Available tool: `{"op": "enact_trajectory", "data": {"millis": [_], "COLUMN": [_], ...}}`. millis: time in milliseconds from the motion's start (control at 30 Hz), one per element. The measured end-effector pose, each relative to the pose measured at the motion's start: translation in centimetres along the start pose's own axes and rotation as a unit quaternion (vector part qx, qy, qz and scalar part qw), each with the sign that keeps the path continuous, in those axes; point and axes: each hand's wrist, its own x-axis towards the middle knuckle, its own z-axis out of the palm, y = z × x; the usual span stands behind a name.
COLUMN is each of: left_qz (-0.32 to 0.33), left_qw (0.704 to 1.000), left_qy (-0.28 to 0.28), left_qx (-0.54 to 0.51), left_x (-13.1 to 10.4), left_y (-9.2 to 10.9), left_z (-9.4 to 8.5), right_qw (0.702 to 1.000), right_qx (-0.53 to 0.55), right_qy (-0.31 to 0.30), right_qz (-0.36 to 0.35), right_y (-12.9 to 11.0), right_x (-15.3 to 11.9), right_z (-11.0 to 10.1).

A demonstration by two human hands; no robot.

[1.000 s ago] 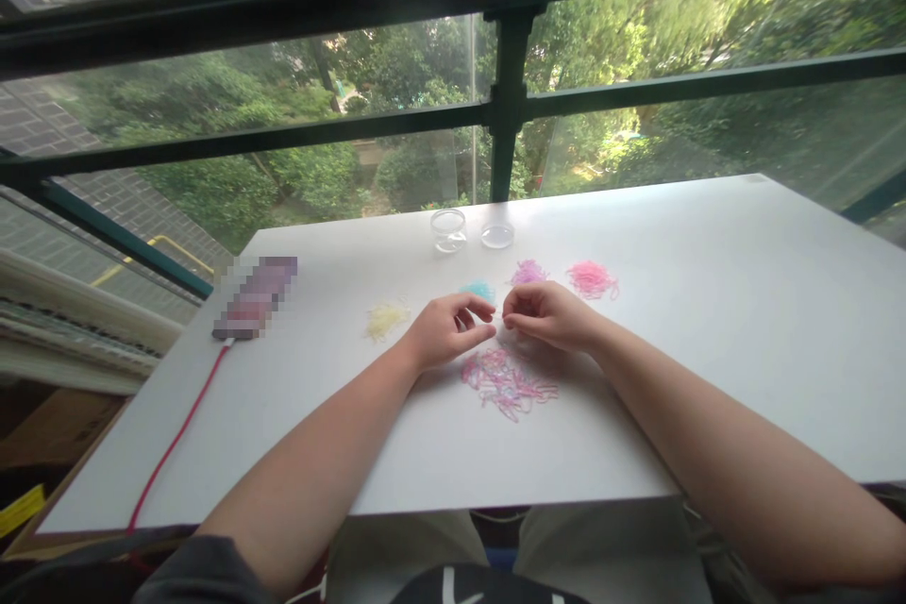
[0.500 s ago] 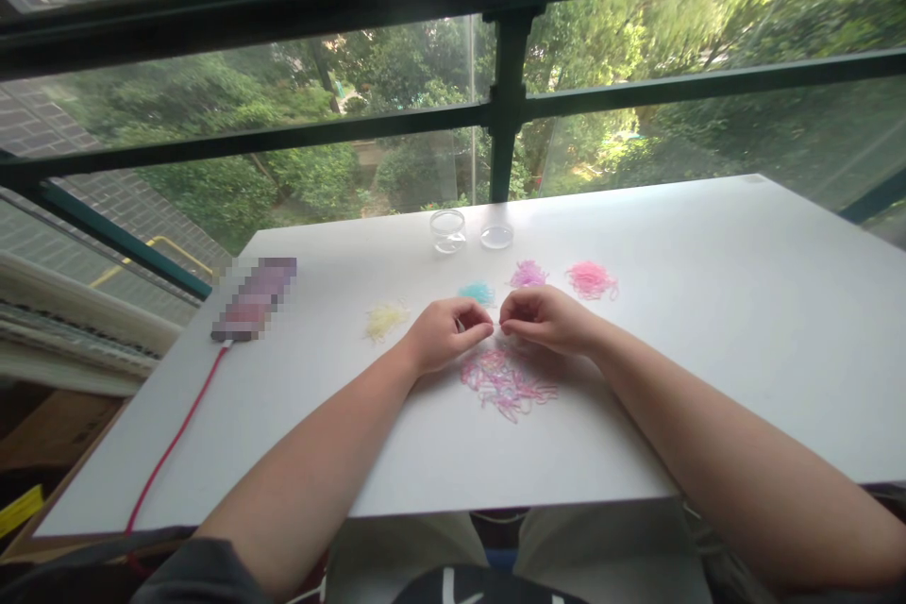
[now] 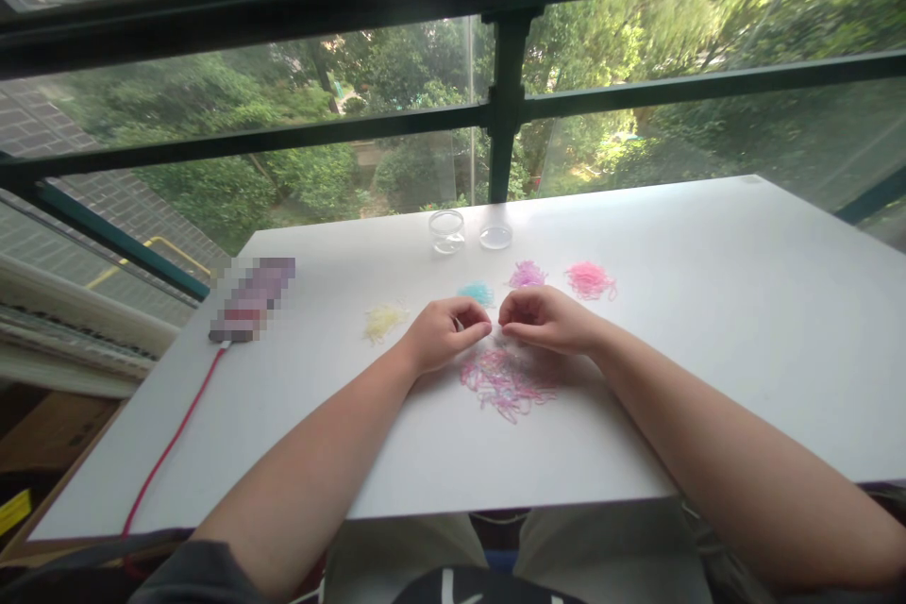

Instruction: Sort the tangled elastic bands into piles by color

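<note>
My left hand point(image 3: 453, 332) and my right hand point(image 3: 545, 319) face each other with a small gap between, thumb and fingertips pinched on each. Whatever the fingertips hold is too small to make out. Just below them lies a mixed pile of pink and purple loops point(image 3: 506, 382). Beyond the hands are a blue pile point(image 3: 476, 293) and a purple pile point(image 3: 528, 274). A pink pile point(image 3: 590, 279) sits to the right, and a pale yellow pile point(image 3: 383, 321) is left of my left hand.
A clear round container point(image 3: 446, 233) and a clear round lid point(image 3: 495, 237) stand near the far edge of the white table point(image 3: 743, 330). On the left lies a blurred-out phone-like object point(image 3: 253, 300) with a red cable point(image 3: 174, 442). Green-framed windows rise behind.
</note>
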Motion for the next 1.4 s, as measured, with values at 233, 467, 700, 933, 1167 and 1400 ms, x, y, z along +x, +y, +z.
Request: {"op": "enact_trajectory", "data": {"millis": [233, 467, 700, 933, 1167, 1400], "left_qz": [0.001, 0.000, -0.006, 0.002, 0.004, -0.001], "left_qw": [1.000, 1.000, 1.000, 1.000, 1.000, 1.000], "left_qy": [-0.001, 0.001, -0.004, -0.011, -0.011, -0.006], "left_qx": [0.004, 0.005, 0.007, 0.009, 0.019, 0.021], "left_x": [0.0, 0.0, 0.0, -0.1, -0.1, -0.1], "left_y": [0.0, -0.1, 0.0, 0.0, 0.2, 0.0], "left_z": [0.0, 0.1, 0.0, -0.1, -0.1, -0.1], "right_qw": [1.000, 0.999, 0.998, 0.998, 0.997, 0.987], "right_qx": [-0.025, -0.034, -0.052, -0.067, -0.077, -0.140], "right_qy": [-0.014, 0.009, 0.022, 0.011, 0.023, 0.072], "right_qz": [0.004, 0.014, 0.014, 0.015, 0.020, 0.017], "right_y": [-0.3, -0.2, -0.3, -0.7, -0.5, -0.2], "right_x": [-0.1, 0.0, -0.1, -0.1, 0.1, 0.1], "right_z": [-0.1, 0.3, -0.2, -0.4, 0.5, -0.6]}}
